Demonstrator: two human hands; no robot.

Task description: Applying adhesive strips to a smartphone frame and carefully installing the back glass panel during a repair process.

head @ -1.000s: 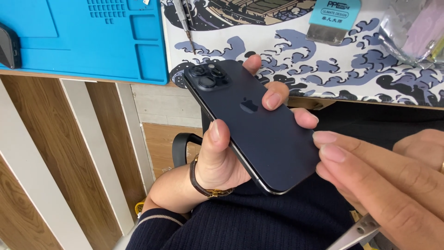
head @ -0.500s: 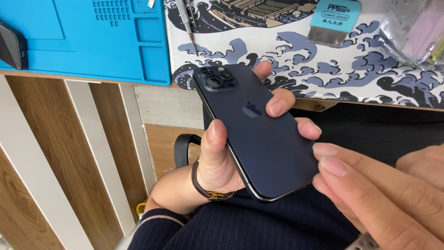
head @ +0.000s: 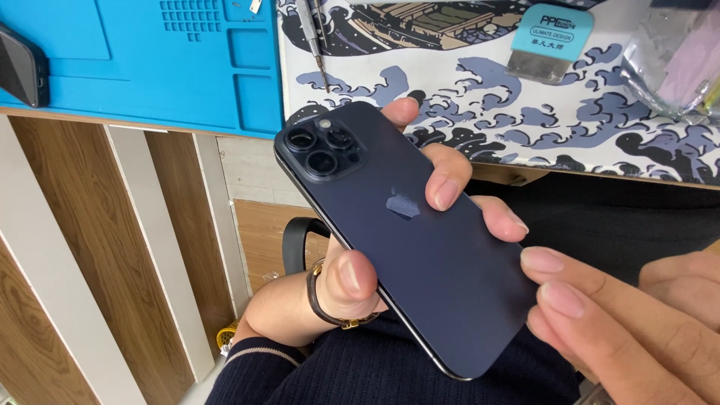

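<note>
Head view shows a dark blue smartphone [head: 416, 247] held back side up, above the person's lap and just in front of the worktop [head: 487, 169] edge. Its camera cluster points toward the upper left, its lower end toward the bottom right. The left hand [head: 360, 277] is closed around the phone: the thumb presses on the near long edge, and three fingertips curl over the far edge onto the back. A dark strap with a gold clasp circles that wrist. The right hand [head: 630, 330] comes in from the lower right with fingers [head: 562, 300] extended and loosely together; their tips lie at the phone's lower right edge, touching or just beside it, and it grips nothing that can be seen. On the worktop behind, a blue mat [head: 150, 60] lies at the left, with a second phone [head: 22, 71] at its left edge. A wave-patterned mat [head: 525, 112] lies to the right, bearing a thin screwdriver [head: 315, 45] and a light blue scraper tool [head: 551, 41].
</note>
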